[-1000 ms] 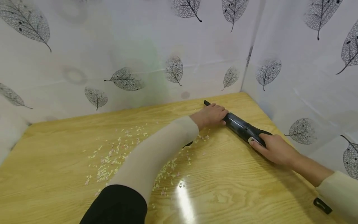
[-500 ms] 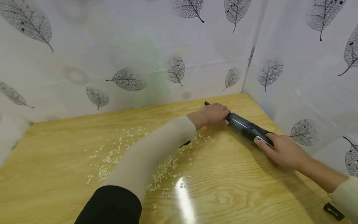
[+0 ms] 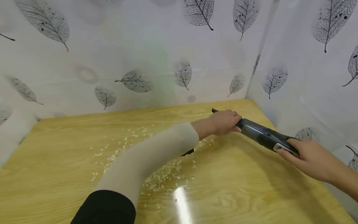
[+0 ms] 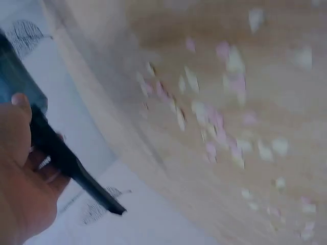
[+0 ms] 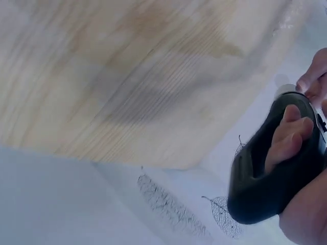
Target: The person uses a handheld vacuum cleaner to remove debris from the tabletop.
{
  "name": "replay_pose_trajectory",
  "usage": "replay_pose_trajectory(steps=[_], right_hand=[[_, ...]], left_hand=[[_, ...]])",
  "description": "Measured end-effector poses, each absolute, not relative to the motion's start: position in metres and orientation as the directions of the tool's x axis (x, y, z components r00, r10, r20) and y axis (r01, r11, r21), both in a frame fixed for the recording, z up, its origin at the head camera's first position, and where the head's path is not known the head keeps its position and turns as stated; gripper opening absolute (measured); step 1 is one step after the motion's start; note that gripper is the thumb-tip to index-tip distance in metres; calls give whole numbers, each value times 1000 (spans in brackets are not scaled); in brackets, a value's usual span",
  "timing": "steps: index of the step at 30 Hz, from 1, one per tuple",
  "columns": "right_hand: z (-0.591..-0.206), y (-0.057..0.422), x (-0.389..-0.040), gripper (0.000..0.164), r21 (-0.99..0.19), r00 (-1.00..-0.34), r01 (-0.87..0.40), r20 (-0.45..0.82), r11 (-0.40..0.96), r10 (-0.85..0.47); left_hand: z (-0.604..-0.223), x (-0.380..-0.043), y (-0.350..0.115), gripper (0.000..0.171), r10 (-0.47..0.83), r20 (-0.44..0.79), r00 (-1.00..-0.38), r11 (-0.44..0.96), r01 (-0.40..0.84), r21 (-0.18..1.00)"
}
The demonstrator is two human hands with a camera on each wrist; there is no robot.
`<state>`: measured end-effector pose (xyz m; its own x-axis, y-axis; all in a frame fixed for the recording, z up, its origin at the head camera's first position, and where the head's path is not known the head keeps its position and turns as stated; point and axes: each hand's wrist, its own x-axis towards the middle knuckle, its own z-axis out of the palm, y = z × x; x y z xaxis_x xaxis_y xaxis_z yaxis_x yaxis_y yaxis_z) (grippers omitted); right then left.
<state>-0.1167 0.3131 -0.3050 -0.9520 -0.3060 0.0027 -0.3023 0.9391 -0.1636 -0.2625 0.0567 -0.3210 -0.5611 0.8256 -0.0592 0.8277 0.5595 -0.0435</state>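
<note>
A black handheld vacuum cleaner (image 3: 258,131) with a dark see-through barrel slants over the right part of the wooden table. My right hand (image 3: 314,157) grips its handle, thumb along the light panel on its side. In the right wrist view, fingers (image 5: 288,140) pass through the handle loop. Around the narrow front end curls my left hand (image 3: 223,122), hiding part of it. The slim crevice nozzle (image 4: 97,191) sticks out past that hand in the left wrist view. Pale yellow and pink paper scraps (image 3: 165,174) lie scattered on the table, partly behind my left sleeve.
The wooden table (image 3: 237,189) meets white leaf-print curtains (image 3: 156,56) along its back and right edges. A small black piece (image 3: 188,152) shows from under my left forearm, among the scraps.
Both hands and the vacuum cleaner have shifted right and nearer in the head view, which has itself shifted a little. The small black item at lower right has gone out of sight.
</note>
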Motion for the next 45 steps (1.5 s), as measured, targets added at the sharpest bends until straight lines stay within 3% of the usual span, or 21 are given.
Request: replay_pose_trajectory(steps=[8, 16, 28, 33, 38, 42, 45], right_hand=[[-311, 325, -97, 34, 110, -910, -342, 206, 933, -358], [-309, 329, -91, 42, 191, -886, -365, 230, 911, -403], [-315, 345, -76, 47, 221, -871, -355, 275, 908, -408], [-314, 348, -72, 48, 260, -858, -373, 269, 891, -437], [-312, 353, -70, 46, 260, -844, -407, 260, 876, -469], [-310, 355, -68, 41, 245, -835, -431, 258, 869, -487], [-306, 356, -67, 41, 213, -872, -401, 208, 891, -442]], left_hand=[[-329, -227, 62, 50, 806, 96, -585, 592, 785, -184], [-333, -215, 64, 55, 779, 81, -622, 625, 763, -164], [-339, -201, 78, 55, 767, 65, -639, 641, 758, -119], [-336, -204, 83, 55, 788, -18, -616, 615, 788, -18], [-329, -218, 84, 37, 825, -147, -546, 557, 829, 49], [-327, -227, 83, 26, 846, -169, -505, 519, 854, 48], [-327, -229, 85, 26, 860, -144, -489, 499, 866, 39]])
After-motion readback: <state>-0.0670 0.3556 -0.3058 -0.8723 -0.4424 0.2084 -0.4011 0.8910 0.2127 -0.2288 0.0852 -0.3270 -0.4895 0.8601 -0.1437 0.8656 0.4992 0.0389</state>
